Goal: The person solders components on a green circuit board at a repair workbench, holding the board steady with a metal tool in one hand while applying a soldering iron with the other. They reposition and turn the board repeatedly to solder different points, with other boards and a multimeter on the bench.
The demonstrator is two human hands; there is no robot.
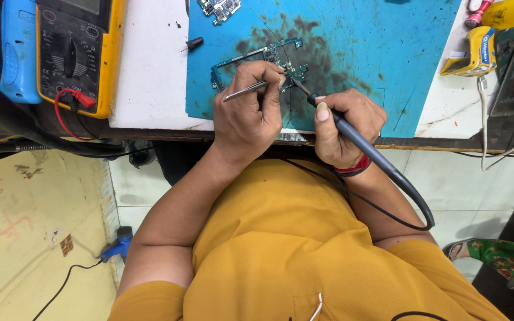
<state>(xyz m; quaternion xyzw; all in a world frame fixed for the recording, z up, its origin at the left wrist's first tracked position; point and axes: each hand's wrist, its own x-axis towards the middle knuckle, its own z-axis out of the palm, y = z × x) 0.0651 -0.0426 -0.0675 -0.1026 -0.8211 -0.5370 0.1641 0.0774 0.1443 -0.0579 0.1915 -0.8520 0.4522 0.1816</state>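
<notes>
The person is wearing a mustard-yellow short-sleeved shirt (281, 249) and a red thread band (355, 167) circling the right wrist.

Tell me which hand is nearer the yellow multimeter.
Left. The left hand, holding tweezers, sits just right of the yellow multimeter in view; the right hand, gripping the soldering iron, is farther beyond.
</notes>
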